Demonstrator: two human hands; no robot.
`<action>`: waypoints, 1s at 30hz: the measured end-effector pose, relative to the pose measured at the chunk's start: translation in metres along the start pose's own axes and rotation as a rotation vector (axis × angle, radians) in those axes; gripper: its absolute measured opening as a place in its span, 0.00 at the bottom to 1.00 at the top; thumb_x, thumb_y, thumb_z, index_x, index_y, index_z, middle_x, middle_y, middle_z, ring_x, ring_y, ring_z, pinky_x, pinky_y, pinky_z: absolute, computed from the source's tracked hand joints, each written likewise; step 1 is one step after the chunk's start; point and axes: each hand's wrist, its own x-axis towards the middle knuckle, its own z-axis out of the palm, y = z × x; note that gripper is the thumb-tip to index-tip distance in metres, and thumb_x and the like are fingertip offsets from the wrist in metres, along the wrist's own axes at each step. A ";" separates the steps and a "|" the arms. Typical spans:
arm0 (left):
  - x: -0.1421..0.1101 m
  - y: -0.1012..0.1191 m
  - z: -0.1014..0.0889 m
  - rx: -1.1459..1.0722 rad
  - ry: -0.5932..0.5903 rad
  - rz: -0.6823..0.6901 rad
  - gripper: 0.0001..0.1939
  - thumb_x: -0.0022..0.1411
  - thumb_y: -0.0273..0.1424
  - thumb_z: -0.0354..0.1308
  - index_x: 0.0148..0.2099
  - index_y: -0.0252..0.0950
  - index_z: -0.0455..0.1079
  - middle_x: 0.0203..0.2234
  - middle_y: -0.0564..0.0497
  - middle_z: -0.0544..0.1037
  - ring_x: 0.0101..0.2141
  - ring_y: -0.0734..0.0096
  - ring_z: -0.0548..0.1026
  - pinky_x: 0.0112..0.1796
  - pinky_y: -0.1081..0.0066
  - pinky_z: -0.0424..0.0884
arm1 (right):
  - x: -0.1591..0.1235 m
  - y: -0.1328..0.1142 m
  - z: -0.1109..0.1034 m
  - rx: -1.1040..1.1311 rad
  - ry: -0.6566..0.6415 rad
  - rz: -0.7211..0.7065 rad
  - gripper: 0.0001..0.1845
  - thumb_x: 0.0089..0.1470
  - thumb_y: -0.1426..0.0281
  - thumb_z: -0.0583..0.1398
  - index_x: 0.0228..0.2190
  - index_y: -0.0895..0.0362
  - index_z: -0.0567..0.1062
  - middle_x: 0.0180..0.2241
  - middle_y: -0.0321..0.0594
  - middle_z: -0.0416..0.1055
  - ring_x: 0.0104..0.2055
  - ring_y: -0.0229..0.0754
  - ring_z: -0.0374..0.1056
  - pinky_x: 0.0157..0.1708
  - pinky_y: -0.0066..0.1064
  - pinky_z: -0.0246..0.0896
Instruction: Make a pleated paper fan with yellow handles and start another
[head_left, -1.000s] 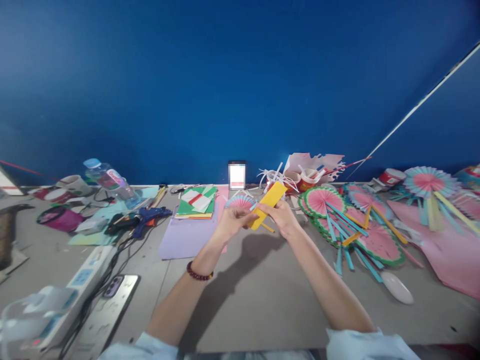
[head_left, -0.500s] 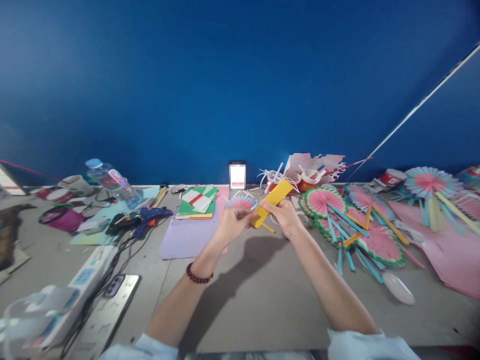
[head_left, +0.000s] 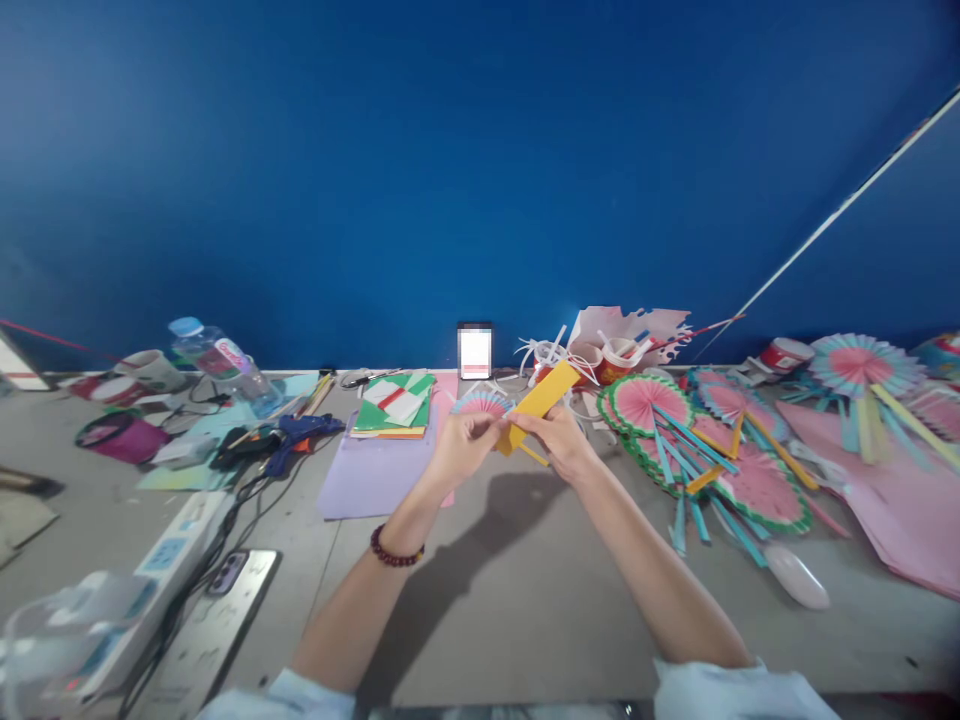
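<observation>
Both hands hold a yellow paper strip (head_left: 551, 388) above the middle of the table. My left hand (head_left: 466, 445) pinches its lower left end, where the paper looks bent or folded. My right hand (head_left: 561, 440) grips it along the lower right edge, thumb against the paper. The strip's upper end slants up to the right. Behind my left hand a pleated blue and pink paper fan (head_left: 481, 403) lies partly hidden. A thin yellow strip (head_left: 534, 456) shows just below the hands.
Watermelon-patterned paper fans (head_left: 757, 485) and a white computer mouse (head_left: 796, 577) lie to the right. Stacked coloured paper (head_left: 394, 403), a blue glue gun (head_left: 300, 435), a bottle (head_left: 225, 360), a phone (head_left: 217, 620) and a power strip (head_left: 161, 570) are on the left. Behind stand paper cups (head_left: 619, 360).
My right hand has shifted slightly left along the yellow strip, closer to my left hand. The strip's lower end now looks more folded.
</observation>
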 end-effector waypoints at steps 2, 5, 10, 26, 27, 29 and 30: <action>-0.001 0.001 -0.001 0.054 -0.021 -0.005 0.21 0.56 0.43 0.59 0.21 0.32 0.69 0.15 0.52 0.70 0.19 0.78 0.64 0.21 0.76 0.59 | -0.001 0.000 0.001 0.038 -0.002 -0.003 0.15 0.29 0.63 0.72 0.21 0.59 0.78 0.23 0.38 0.76 0.26 0.38 0.70 0.29 0.29 0.64; -0.001 0.003 -0.002 0.107 -0.029 -0.020 0.20 0.57 0.42 0.58 0.22 0.32 0.69 0.16 0.52 0.69 0.20 0.77 0.64 0.21 0.76 0.59 | -0.003 0.000 0.003 0.097 0.011 -0.012 0.15 0.29 0.64 0.72 0.20 0.58 0.77 0.23 0.36 0.75 0.25 0.37 0.69 0.28 0.28 0.63; -0.002 0.003 -0.004 0.115 -0.055 -0.034 0.19 0.57 0.42 0.58 0.24 0.31 0.72 0.18 0.51 0.72 0.20 0.76 0.67 0.22 0.76 0.62 | -0.002 -0.003 0.003 0.181 0.043 -0.059 0.15 0.30 0.64 0.72 0.20 0.58 0.75 0.22 0.35 0.73 0.24 0.35 0.67 0.27 0.27 0.62; -0.002 0.003 -0.013 0.157 -0.165 -0.034 0.20 0.57 0.44 0.58 0.27 0.31 0.76 0.21 0.48 0.77 0.23 0.72 0.73 0.24 0.75 0.68 | 0.014 -0.029 -0.034 0.210 0.205 -0.205 0.17 0.26 0.65 0.73 0.21 0.60 0.77 0.21 0.36 0.74 0.25 0.34 0.67 0.28 0.26 0.63; -0.002 0.005 -0.013 0.151 -0.168 -0.040 0.19 0.57 0.44 0.59 0.28 0.31 0.76 0.22 0.48 0.78 0.24 0.71 0.73 0.25 0.74 0.69 | 0.014 -0.029 -0.034 0.216 0.206 -0.203 0.16 0.27 0.65 0.73 0.21 0.60 0.77 0.21 0.36 0.74 0.25 0.34 0.68 0.28 0.26 0.63; -0.002 0.007 -0.014 0.137 -0.180 -0.055 0.17 0.58 0.42 0.59 0.30 0.32 0.77 0.24 0.47 0.79 0.25 0.71 0.74 0.27 0.74 0.70 | 0.014 -0.029 -0.035 0.226 0.217 -0.197 0.15 0.28 0.66 0.72 0.21 0.59 0.77 0.22 0.35 0.74 0.26 0.34 0.68 0.28 0.25 0.63; -0.002 0.008 -0.013 0.131 -0.187 -0.063 0.16 0.58 0.41 0.59 0.31 0.32 0.77 0.25 0.47 0.79 0.26 0.71 0.74 0.28 0.73 0.71 | 0.015 -0.029 -0.035 0.230 0.225 -0.195 0.15 0.28 0.66 0.72 0.21 0.59 0.77 0.22 0.35 0.74 0.27 0.34 0.68 0.28 0.25 0.63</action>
